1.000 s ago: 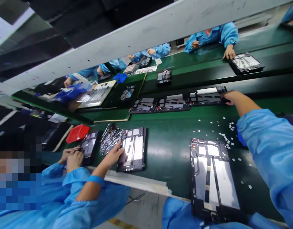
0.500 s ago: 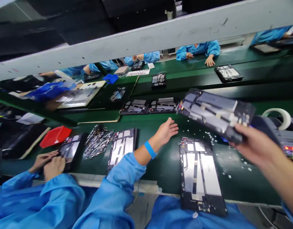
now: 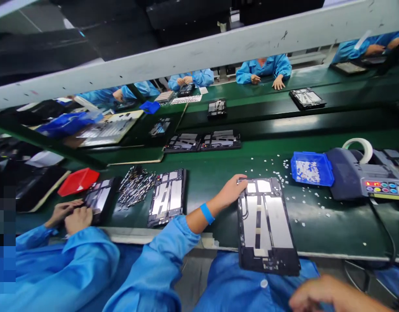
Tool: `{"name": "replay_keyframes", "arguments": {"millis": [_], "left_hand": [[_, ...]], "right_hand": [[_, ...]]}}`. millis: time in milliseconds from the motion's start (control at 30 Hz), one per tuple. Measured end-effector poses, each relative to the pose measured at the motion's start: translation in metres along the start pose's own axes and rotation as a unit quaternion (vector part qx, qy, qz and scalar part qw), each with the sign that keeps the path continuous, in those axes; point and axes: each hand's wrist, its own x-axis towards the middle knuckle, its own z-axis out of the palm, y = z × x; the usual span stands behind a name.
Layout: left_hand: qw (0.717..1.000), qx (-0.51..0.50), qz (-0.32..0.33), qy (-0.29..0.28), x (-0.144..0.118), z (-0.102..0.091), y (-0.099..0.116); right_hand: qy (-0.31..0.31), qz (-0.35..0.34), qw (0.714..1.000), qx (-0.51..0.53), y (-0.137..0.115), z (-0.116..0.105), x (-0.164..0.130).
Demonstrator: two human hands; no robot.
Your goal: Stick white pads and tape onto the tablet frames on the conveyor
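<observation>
My left hand [image 3: 236,189], with a blue band at the wrist, grips the upper left corner of an opened tablet [image 3: 284,223]. Silvery battery panels and black flex strips show on the tablet, and its lower end juts over the table's front edge. My right hand [image 3: 319,294] is low at the bottom edge, apart from the tablet. It is blurred and partly cut off, so its fingers are unclear. Left of my left arm lies another opened tablet [image 3: 167,197]. Whether a second tablet lies beneath the gripped one is hidden.
A blue tray [image 3: 328,171] of small white pieces stands by a tape dispenser [image 3: 345,173], with white bits scattered nearby. At left are a pile of small metallic parts [image 3: 136,186], a red tray [image 3: 77,182] and a co-worker's hands [image 3: 77,219]. Two tablets [image 3: 220,139] lie further back.
My right hand has dropped to the bottom edge and no longer holds the tablet it carried in the air. My left hand has moved from open air onto the near tablet's corner.
</observation>
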Motion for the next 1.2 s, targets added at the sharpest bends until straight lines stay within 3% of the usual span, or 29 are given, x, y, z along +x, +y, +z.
{"name": "replay_keyframes", "arguments": {"millis": [100, 133, 200, 300, 367, 433, 600, 667, 733, 800, 867, 933, 1000, 1100, 1200], "left_hand": [[0.998, 0.055, 0.034, 0.024, 0.002, -0.001, -0.007], [0.997, 0.054, 0.034, 0.036, -0.001, -0.002, -0.010], [0.997, 0.038, 0.023, 0.059, -0.009, -0.005, -0.017], [0.996, -0.044, -0.022, 0.069, -0.034, -0.006, -0.030], [0.994, -0.094, -0.031, 0.038, -0.055, 0.000, -0.037], [0.993, -0.116, -0.010, -0.011, -0.075, 0.011, -0.041], [0.991, -0.129, 0.013, -0.035, -0.093, 0.033, -0.043], [0.987, -0.159, -0.008, -0.019, -0.085, 0.027, -0.043], [0.976, -0.211, -0.033, 0.043, -0.072, 0.012, -0.039], [0.951, -0.282, -0.037, 0.119, -0.057, -0.006, -0.025], [0.923, -0.361, -0.008, 0.135, -0.046, -0.020, -0.002], [0.902, -0.417, 0.027, 0.109, -0.043, -0.025, 0.023], [0.897, -0.429, 0.051, 0.099, -0.049, -0.021, 0.044], [0.928, -0.366, 0.037, 0.053, -0.070, -0.008, 0.056], [0.967, -0.246, -0.022, -0.066, -0.085, -0.001, 0.050]], "right_hand": [[0.095, -0.039, 0.994, -0.037, -0.048, -0.063, 0.058], [0.144, -0.048, 0.988, -0.010, -0.066, -0.086, 0.092], [0.297, 0.012, 0.949, 0.102, -0.100, -0.131, 0.172], [0.341, 0.068, 0.928, 0.132, -0.135, -0.177, 0.286], [0.350, 0.098, 0.921, 0.140, -0.146, -0.190, 0.341], [0.350, 0.118, 0.918, 0.148, -0.151, -0.191, 0.376], [0.344, 0.125, 0.916, 0.163, -0.168, -0.182, 0.411], [0.344, 0.102, 0.917, 0.175, -0.180, -0.179, 0.405], [0.348, 0.063, 0.916, 0.191, -0.189, -0.173, 0.384], [0.353, 0.022, 0.913, 0.204, -0.190, -0.157, 0.343], [0.345, -0.016, 0.915, 0.211, -0.175, -0.130, 0.284], [0.304, -0.081, 0.926, 0.210, -0.144, -0.093, 0.214], [0.255, -0.094, 0.945, 0.181, -0.099, -0.054, 0.144], [0.157, -0.003, 0.984, 0.085, -0.027, -0.014, 0.055], [0.148, 0.050, 0.988, 0.005, 0.027, -0.008, 0.002]]}}
